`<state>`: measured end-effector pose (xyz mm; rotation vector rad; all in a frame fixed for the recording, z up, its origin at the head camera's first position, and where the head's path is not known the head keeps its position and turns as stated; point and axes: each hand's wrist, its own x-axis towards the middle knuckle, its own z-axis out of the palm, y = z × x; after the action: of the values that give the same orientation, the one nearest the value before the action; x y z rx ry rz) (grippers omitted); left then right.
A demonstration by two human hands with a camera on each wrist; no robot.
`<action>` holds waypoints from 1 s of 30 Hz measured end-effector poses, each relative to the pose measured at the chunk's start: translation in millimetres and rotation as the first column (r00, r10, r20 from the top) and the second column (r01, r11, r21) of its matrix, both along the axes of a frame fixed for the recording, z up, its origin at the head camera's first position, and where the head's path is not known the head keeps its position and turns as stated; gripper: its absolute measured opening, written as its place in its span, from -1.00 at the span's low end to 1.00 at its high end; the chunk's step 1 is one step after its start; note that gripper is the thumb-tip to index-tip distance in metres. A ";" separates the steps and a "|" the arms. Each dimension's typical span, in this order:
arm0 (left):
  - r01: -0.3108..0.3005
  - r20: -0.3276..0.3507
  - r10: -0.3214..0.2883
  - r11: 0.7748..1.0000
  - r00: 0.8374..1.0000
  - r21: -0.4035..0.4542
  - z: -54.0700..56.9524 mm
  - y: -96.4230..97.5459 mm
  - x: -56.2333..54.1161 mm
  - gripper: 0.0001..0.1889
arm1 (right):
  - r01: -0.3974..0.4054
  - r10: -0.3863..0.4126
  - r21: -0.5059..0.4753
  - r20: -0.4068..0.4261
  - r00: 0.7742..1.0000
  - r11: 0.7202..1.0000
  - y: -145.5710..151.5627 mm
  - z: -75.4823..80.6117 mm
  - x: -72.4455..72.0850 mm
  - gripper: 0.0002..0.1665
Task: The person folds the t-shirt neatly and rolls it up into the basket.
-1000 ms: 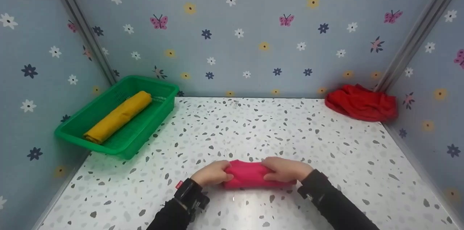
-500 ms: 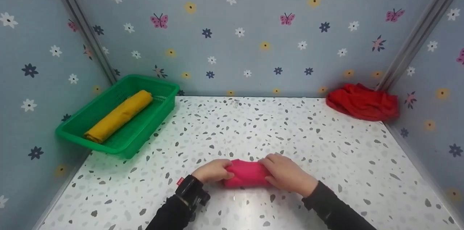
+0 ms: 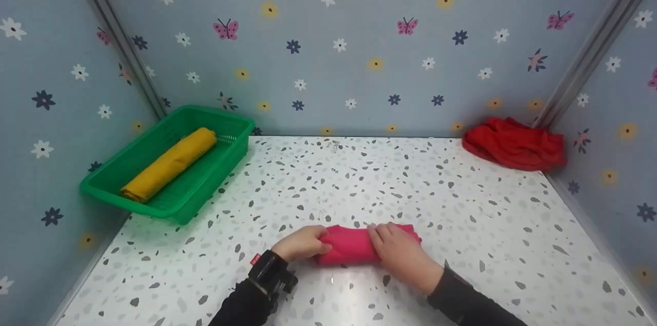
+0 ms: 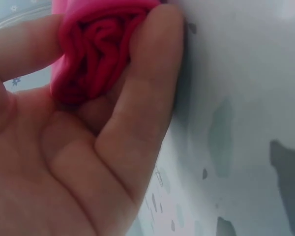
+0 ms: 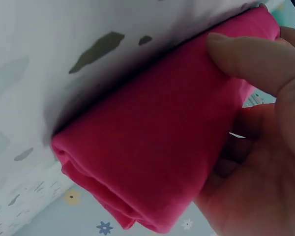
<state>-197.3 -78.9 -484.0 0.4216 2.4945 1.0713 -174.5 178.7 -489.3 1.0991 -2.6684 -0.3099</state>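
Observation:
A pink cloth (image 3: 349, 245), rolled into a short bundle, lies on the speckled tabletop near the front. My left hand (image 3: 302, 244) grips its left end. The left wrist view shows the spiral layers of that end of the roll (image 4: 102, 54) between thumb and fingers. Over the right half of the roll lies my right hand (image 3: 405, 258), its fingers across the top. In the right wrist view the thumb presses one side of the cloth (image 5: 147, 137) and the fingers go behind it. The right end of the roll pokes out past this hand, with folded layers showing.
At the left stands a green plastic basket (image 3: 203, 193) with a rolled yellow cloth (image 3: 172, 164) in it. A crumpled red cloth (image 3: 513, 145) lies in the back right corner. Flower-patterned walls (image 3: 339, 18) enclose the table (image 3: 328, 182) at the back and sides.
My right hand has shifted from the roll's right end inward along it, turning so its fingers lie over the top; the right end is now uncovered. My left hand stays put.

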 end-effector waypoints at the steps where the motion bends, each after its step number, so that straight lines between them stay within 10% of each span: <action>1: -0.006 -0.020 0.006 1.000 1.000 -0.009 0.4 0.4 1.8 -0.85 | 0.000 0.000 0.002 0.003 1.000 1.000 -0.2 -0.8 -0.2 -0.26; 4: -0.018 -0.160 0.009 0.998 0.987 -0.057 1.2 3.7 8.7 -0.85 | 0.002 -0.001 -0.014 0.024 1.000 1.000 -0.2 -2.3 -0.6 -0.29; 6: -0.026 -0.320 -0.014 0.992 0.947 -0.121 0.5 7.7 14.6 -0.83 | 0.004 -0.003 -0.023 0.035 0.999 1.000 0.1 -2.7 -0.5 -0.29; 12: -0.112 -0.692 -0.155 0.939 0.705 -0.324 -2.2 25.2 33.1 -0.69 | 0.012 -0.011 -0.027 0.050 0.999 1.000 0.5 -2.9 -0.5 -0.26; 16: -0.164 -0.738 -0.241 0.888 0.631 -0.430 -4.3 37.7 40.6 -0.63 | 0.005 -0.005 -0.019 0.040 0.999 1.000 0.6 -3.4 -1.5 -0.27; 23: -0.210 -0.730 -0.308 0.826 0.610 -0.524 -10.0 45.7 37.2 -0.62 | -0.007 0.008 -0.052 0.037 0.999 0.999 0.6 -6.0 -6.2 -0.36; 30: -0.120 -0.676 -0.257 0.881 0.691 -0.458 -8.0 40.0 28.3 -0.66 | -0.005 0.018 -0.140 0.090 0.996 0.990 1.8 -6.0 -11.2 -0.39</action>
<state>-169.0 -39.0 -491.9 0.9232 3.2548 0.1993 -185.7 180.5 -495.3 1.1101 -2.7132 -0.0704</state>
